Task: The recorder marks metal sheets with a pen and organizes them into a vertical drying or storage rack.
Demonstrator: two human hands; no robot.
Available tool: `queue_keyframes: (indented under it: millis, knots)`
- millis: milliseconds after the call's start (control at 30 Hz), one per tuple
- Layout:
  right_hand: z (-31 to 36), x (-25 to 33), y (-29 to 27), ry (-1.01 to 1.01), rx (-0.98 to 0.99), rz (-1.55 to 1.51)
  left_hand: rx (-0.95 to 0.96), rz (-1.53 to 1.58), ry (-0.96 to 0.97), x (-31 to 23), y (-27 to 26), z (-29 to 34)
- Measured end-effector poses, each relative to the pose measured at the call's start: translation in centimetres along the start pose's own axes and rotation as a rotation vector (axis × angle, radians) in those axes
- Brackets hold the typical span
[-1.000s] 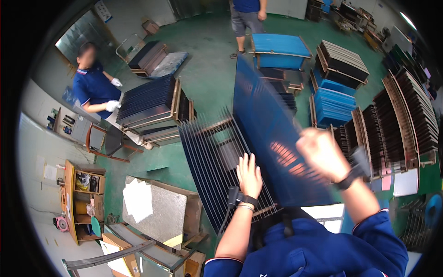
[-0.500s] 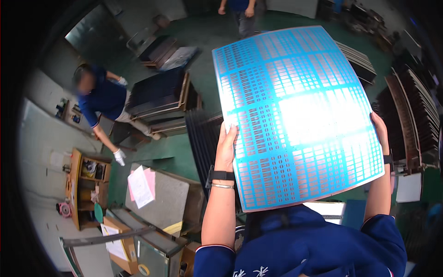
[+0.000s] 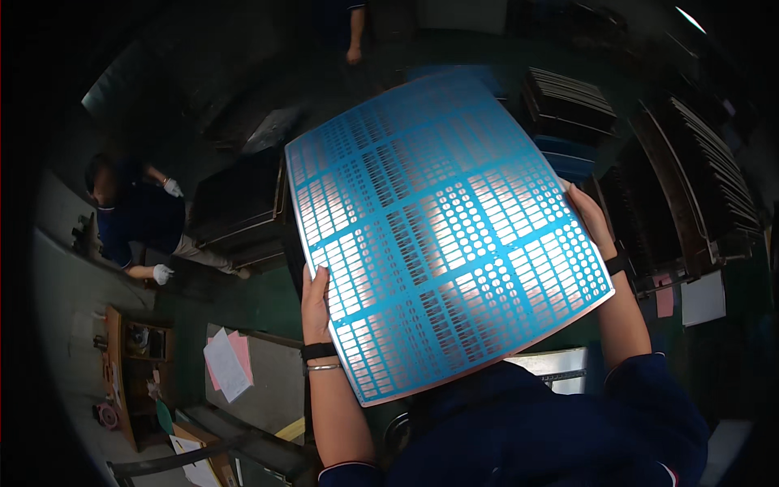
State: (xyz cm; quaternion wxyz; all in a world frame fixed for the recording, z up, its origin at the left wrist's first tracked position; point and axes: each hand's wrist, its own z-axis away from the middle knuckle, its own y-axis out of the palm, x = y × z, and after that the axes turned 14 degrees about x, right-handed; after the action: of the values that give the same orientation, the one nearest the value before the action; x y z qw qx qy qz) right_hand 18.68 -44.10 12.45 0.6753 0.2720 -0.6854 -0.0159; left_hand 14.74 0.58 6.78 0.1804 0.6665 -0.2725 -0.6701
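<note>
A large blue circuit board panel (image 3: 430,239), patterned with rows of coppery and silvery pads, is held up before me by its two side edges. My left hand (image 3: 315,302) grips the left edge, its thumb lying on the face near the lower part. Around the right edge, farther up, my right hand (image 3: 591,213) is closed; some of its fingers are hidden behind the panel. The panel leans, its near left corner low and its far edge toward the back. Light glints off the pads in the middle and lower right.
Slatted racks with dark boards (image 3: 690,178) stand on the right. A co-worker in white gloves (image 3: 142,211) is at the left beside a dark stack (image 3: 235,199). Papers (image 3: 229,364) lie on a table at lower left, near a wooden shelf (image 3: 138,365). Another person (image 3: 355,36) stands far back.
The panel has shifted left and somewhat down with both hands, and its tilt differs. The wide white glare has gone, showing more pads. The whole picture is darker.
</note>
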Motion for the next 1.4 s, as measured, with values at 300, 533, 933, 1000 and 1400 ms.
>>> queue_keyframes:
  millis: [300,533,933,1000,1400]
  knots:
    - [-1.6,0.5,1.9,0.019,-0.060,-0.057,0.042,-0.102,0.037,-0.8,-0.4,0.6]
    - [-1.7,0.4,0.2,0.062,0.094,-0.036,0.013,-0.171,0.111,-2.3,0.0,0.9]
    - [-4.3,-2.2,-1.1,-0.041,-0.077,0.052,-0.084,-0.432,0.121,-5.3,4.9,3.4]
    - [-4.0,-3.1,-2.0,-0.080,-0.047,0.048,-0.065,-0.415,0.133,-5.6,5.3,3.6]
    - [-7.3,-1.0,-1.8,-0.400,-0.003,0.121,0.018,-0.568,0.290,-8.1,5.2,1.7]
